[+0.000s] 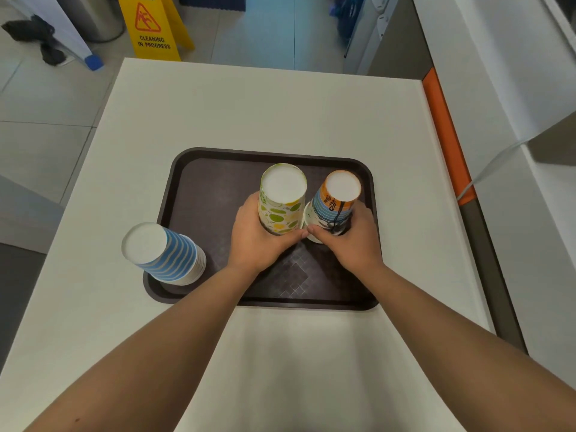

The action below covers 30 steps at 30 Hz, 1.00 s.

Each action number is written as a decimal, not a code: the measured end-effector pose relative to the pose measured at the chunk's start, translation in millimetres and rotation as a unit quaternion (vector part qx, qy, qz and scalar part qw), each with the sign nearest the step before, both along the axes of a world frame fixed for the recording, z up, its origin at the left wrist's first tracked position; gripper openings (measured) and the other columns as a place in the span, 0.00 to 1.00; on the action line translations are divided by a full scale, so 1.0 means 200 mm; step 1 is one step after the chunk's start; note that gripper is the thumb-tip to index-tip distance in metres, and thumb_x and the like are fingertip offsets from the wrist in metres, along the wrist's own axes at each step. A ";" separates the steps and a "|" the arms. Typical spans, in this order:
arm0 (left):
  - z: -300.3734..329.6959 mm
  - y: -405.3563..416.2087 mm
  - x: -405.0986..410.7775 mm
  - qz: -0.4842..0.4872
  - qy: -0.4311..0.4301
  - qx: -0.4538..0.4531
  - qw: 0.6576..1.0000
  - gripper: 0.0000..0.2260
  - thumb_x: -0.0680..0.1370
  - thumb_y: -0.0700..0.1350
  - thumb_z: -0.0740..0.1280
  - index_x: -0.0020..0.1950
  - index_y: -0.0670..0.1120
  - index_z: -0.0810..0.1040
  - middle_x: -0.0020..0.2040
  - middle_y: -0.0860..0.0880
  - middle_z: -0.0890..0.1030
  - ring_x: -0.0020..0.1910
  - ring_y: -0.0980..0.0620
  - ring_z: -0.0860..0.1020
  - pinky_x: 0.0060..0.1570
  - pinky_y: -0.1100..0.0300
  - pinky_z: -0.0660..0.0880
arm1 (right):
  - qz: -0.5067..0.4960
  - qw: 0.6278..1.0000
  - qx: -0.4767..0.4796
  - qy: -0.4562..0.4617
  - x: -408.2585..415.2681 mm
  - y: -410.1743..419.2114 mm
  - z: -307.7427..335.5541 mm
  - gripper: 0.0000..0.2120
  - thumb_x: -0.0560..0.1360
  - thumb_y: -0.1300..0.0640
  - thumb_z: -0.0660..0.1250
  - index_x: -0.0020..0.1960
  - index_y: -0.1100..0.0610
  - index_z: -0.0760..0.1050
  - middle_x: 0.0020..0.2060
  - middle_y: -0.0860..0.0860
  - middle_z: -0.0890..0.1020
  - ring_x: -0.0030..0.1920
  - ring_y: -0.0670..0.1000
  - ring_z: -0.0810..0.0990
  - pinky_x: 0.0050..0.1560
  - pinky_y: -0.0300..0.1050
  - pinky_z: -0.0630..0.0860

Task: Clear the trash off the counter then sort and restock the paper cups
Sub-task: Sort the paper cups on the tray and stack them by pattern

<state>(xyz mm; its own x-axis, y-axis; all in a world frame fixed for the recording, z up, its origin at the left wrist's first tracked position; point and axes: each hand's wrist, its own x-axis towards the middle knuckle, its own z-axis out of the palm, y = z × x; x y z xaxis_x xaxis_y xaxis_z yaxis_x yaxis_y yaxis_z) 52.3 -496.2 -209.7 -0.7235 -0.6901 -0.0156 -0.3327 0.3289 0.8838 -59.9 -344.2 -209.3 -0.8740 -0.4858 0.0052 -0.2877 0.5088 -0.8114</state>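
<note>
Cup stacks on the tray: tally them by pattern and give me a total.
Blue-and-white striped stack: 1
Green-and-yellow spotted stack, held by the left hand: 1
Orange-and-blue banded stack, held by the right hand: 1
Total: 3 stacks, all upside down on the brown tray.

The only readable writing stands on the yellow floor sign [154, 26] on the tiled floor beyond the far edge of the counter [249, 113]; its top line, cut by the frame edge, reads "WET FLOOR"; below it an orange warning triangle shows a slipping figure; beneath that, in orange letters, "CLEANING IN PROGRESS"; the paper cups bear patterns only, no words.
</note>
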 end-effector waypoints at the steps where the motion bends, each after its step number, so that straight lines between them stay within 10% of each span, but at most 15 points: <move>1: 0.00 0.00 0.00 0.001 -0.003 0.003 1.000 0.38 0.57 0.64 0.79 0.62 0.53 0.72 0.58 0.56 0.79 0.60 0.55 0.76 0.57 0.51 0.77 | 0.001 1.000 0.000 0.004 0.00 0.00 -0.01 0.34 0.60 0.40 0.78 0.61 0.50 0.72 0.55 0.50 0.78 0.58 0.49 0.76 0.55 0.43 0.77; 25: 0.41 0.06 0.02 -0.024 0.043 0.059 0.997 0.24 0.60 0.55 0.82 0.49 0.59 0.74 0.44 0.64 0.80 0.45 0.70 0.78 0.43 0.71 0.74 | -0.165 0.984 -0.067 0.021 0.18 0.20 0.38 0.31 0.62 0.48 0.80 0.62 0.53 0.74 0.56 0.47 0.81 0.54 0.45 0.79 0.51 0.39 0.79; 30: 0.63 0.27 -0.11 -0.111 0.084 0.082 0.987 0.29 0.59 0.57 0.82 0.56 0.53 0.77 0.49 0.60 0.83 0.48 0.65 0.80 0.49 0.64 0.78 | -0.255 0.958 -0.108 0.071 0.24 0.46 0.66 0.25 0.62 0.52 0.80 0.55 0.46 0.75 0.44 0.33 0.78 0.44 0.28 0.77 0.42 0.23 0.73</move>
